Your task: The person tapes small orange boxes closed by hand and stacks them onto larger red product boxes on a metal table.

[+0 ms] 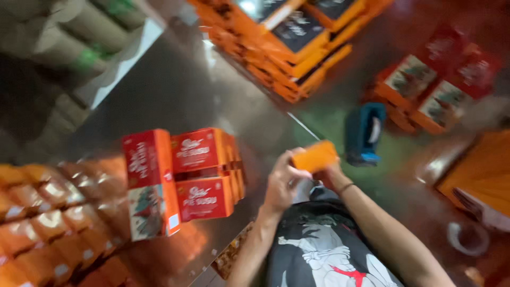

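Steel table bears red boxes; green floor.

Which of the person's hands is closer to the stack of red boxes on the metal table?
The left hand. It holds the orange box on the side facing the red boxes; the right hand sits behind the orange box, farther away.

Both forearms angle up and meet, left hand and right hand with fingers curled closed

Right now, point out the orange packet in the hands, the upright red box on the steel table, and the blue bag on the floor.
orange packet (315,157), head view, middle of its face.
upright red box (150,183), head view, front face.
blue bag (364,133), head view, its side.
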